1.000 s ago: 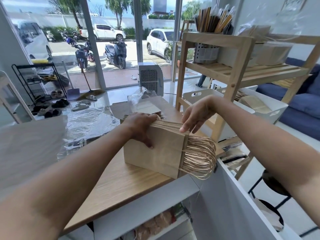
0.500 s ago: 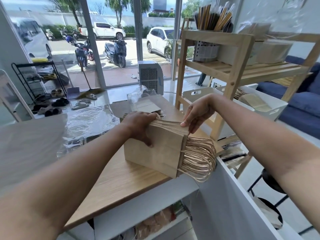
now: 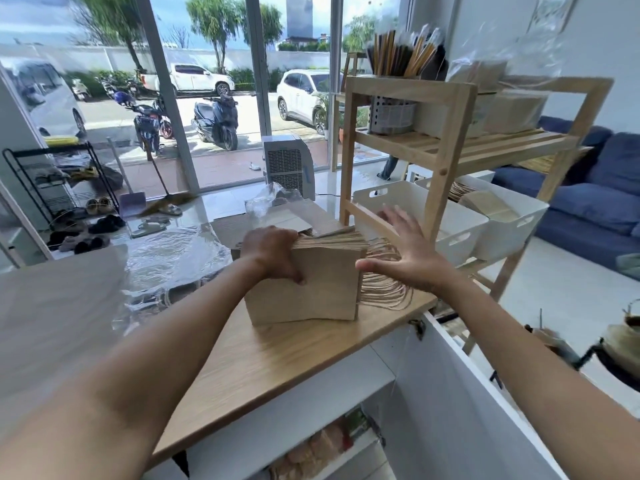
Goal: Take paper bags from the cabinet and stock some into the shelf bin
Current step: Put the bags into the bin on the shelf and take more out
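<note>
One thick stack of paper bags [image 3: 304, 282] stands on edge near the right edge of the wooden desk [image 3: 277, 362], its twine handles [image 3: 384, 282] fanning out toward that edge. The left hand [image 3: 273, 251] grips the stack's top left end, fingers curled over it. The right hand [image 3: 405, 251] hovers over the handles with fingers spread, holding nothing, near the white bins [image 3: 460, 223] on the wooden shelf [image 3: 446, 147].

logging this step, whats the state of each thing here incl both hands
stack of brown paper bags: on edge on the wooden counter, twine handles pointing right
left hand: gripping the stack's left end
right hand: open, fingers spread, over the handles
white plastic bin: on shelf, open-topped
white cabinet door: open
</note>
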Tool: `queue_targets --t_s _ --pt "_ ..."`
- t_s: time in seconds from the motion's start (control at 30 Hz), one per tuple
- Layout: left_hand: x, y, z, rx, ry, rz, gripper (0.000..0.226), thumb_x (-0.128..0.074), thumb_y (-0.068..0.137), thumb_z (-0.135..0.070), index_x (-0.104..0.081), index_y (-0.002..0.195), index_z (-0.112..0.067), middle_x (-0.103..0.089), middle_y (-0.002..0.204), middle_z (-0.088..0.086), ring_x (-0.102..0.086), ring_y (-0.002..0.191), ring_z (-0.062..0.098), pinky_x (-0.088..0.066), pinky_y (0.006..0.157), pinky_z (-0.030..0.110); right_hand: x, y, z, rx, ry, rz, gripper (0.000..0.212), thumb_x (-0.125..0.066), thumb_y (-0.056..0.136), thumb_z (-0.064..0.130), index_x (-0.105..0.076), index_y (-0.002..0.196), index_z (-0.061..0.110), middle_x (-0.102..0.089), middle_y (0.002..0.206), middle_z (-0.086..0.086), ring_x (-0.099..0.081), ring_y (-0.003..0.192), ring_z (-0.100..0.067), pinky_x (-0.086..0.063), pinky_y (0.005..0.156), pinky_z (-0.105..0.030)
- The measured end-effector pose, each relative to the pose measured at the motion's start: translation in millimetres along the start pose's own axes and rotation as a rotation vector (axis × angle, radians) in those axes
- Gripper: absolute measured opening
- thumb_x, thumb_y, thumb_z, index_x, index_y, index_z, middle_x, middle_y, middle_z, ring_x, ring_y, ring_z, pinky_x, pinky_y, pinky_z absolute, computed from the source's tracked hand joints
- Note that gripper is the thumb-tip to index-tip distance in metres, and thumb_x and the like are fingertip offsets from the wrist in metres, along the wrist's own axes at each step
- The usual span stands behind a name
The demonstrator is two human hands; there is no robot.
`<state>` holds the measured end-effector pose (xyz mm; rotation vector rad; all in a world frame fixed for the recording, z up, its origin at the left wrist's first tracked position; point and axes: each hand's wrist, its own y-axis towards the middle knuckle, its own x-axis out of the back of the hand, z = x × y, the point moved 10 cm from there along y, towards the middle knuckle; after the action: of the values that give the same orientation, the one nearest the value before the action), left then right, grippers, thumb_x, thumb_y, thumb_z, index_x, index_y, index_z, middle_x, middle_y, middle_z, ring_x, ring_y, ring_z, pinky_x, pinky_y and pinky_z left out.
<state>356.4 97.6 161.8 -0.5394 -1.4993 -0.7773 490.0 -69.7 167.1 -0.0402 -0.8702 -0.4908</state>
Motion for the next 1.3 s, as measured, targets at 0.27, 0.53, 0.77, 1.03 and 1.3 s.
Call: queue_targets --t_s 0.27,0.53,0.77,1.03,1.3 --pt "-3 -24 67 0.318 -0.875 -0.154 0.059 -0.094 0.04 -0.048 -0.075 0.089 -0.022 -0.074 0.088 -0.003 -0.07 0.081 0.015 -0.059 0.074 0.03 -53 -9 -73 -0.424 0.549 -0.047 0.133 -0.079 0.069 0.047 0.023 0.15 0.019 0.014 0.161 -0.003 0.005 0.15 -0.018 -0.009 0.12 -0.041" --pt "-12 -46 56 0.336 -1.446 -0.272 0.033 -0.089 0.063 -0.008 -0.065 0.082 -0.022 -0.069 0.081 -0.011 -0.065 0.053 -0.009 -0.051 0.049 0.009 -45 37 18 -0.061 1.013 0.206 0.042 -0.059 0.088 0.006 -0.052 0.13 0.007 -0.07 0.11 0.002 -0.069 0.099 -0.01 -0.057 0.085 -0.026" --pt "-76 -63 67 0.416 -1.317 -0.159 0.071 -0.092 0.042 -0.046 -0.066 0.106 -0.027 -0.072 0.104 -0.006 -0.068 0.095 0.012 -0.058 0.085 0.032 -77 31 -4 -0.128 0.814 0.29 0.049 -0.055 0.089 -0.01 -0.045 0.136 0.0 -0.057 0.131 -0.011 -0.056 0.117 -0.021 -0.046 0.104 -0.029" --pt "-118 -64 63 0.36 -1.372 -0.024 0.103 -0.096 0.039 -0.045 -0.053 0.129 -0.022 -0.068 0.117 -0.006 -0.066 0.107 0.012 -0.057 0.088 0.028 -102 19 -25 -0.191 0.8 0.26 0.049 -0.063 0.078 -0.018 -0.055 0.123 -0.002 -0.06 0.127 -0.019 -0.053 0.124 -0.031 -0.04 0.109 -0.042" --pt "-80 -36 66 0.174 -1.404 0.074 0.111 -0.099 0.043 -0.034 -0.042 0.136 -0.011 -0.064 0.126 0.008 -0.065 0.114 0.019 -0.056 0.093 0.042 -81 35 0 -0.067 0.94 0.142 0.065 -0.06 0.07 -0.001 -0.044 0.129 0.022 -0.063 0.113 -0.012 -0.06 0.107 -0.026 -0.046 0.102 -0.042"
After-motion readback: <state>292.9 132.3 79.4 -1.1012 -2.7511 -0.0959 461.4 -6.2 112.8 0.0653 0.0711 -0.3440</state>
